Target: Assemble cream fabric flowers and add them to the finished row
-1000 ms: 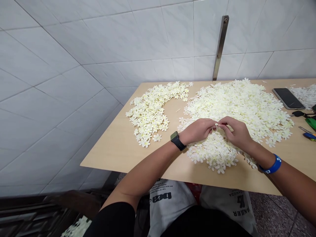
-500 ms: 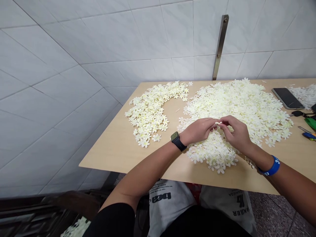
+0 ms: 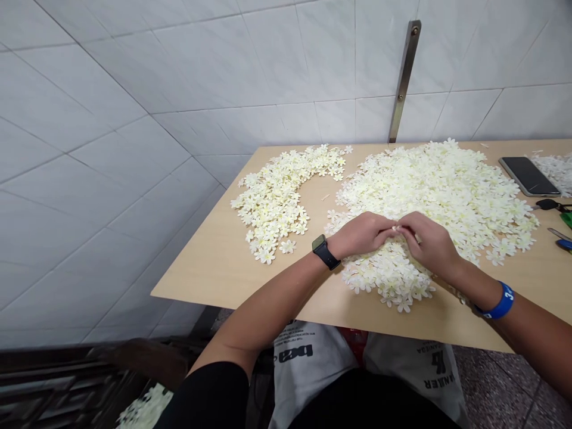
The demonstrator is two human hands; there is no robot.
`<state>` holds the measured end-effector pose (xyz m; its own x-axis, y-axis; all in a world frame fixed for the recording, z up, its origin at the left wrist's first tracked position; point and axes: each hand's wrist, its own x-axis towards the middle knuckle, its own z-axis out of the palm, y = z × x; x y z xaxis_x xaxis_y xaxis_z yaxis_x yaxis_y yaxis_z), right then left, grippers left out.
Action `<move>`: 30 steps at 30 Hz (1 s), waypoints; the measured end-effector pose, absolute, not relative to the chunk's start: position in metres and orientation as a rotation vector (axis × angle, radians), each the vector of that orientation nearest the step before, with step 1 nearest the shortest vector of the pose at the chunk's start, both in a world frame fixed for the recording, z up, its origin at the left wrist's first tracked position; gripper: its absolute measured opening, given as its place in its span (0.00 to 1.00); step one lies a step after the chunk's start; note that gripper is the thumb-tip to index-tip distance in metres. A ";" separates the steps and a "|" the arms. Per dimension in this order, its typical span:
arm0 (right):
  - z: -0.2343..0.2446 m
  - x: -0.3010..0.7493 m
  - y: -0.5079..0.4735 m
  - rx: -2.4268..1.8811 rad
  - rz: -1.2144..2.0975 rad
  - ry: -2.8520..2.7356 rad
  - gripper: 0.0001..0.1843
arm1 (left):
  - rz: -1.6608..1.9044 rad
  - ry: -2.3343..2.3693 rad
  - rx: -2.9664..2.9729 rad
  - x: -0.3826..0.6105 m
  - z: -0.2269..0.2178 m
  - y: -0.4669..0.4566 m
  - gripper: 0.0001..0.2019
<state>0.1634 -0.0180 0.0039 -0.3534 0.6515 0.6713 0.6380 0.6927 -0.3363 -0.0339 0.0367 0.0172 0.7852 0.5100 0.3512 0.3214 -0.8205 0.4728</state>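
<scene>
Over the large pile of pale artificial flowers (image 3: 438,185) my two hands meet fingertip to fingertip. My left hand (image 3: 364,232), with a black watch (image 3: 325,251) at the wrist, is closed in a pinch. My right hand (image 3: 426,238) pinches too, and a blue wristband (image 3: 499,301) circles that forearm. Between the fingertips shows a small white piece (image 3: 395,228), mostly covered; it looks like part of a flower. A second, smaller heap of the same flowers (image 3: 277,196) curves across the left of the table, with a single flower (image 3: 287,245) beside it.
The wooden table (image 3: 201,268) stands against a tiled wall. Toward the right lie a phone (image 3: 529,176), white small parts (image 3: 556,171), keys (image 3: 546,204) and a blue-handled tool (image 3: 563,243). Printed white bags (image 3: 308,369) sit below the front edge. A metal bar (image 3: 404,83) is on the wall.
My fingertips have drawn closer together around the small white piece, which shows less now. The whole view has shifted slightly; the heaps look the same.
</scene>
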 end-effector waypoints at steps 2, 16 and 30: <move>0.005 0.159 -0.017 -1.060 0.075 -1.885 0.02 | 0.817 0.647 2.540 -0.033 0.014 0.036 0.15; 0.008 0.167 -0.017 -0.968 -0.048 -2.042 0.06 | 0.630 0.755 2.716 -0.033 0.020 0.031 0.14; 0.003 0.176 -0.005 -0.832 -0.080 -2.105 0.09 | 0.518 0.770 2.630 -0.033 0.026 0.034 0.15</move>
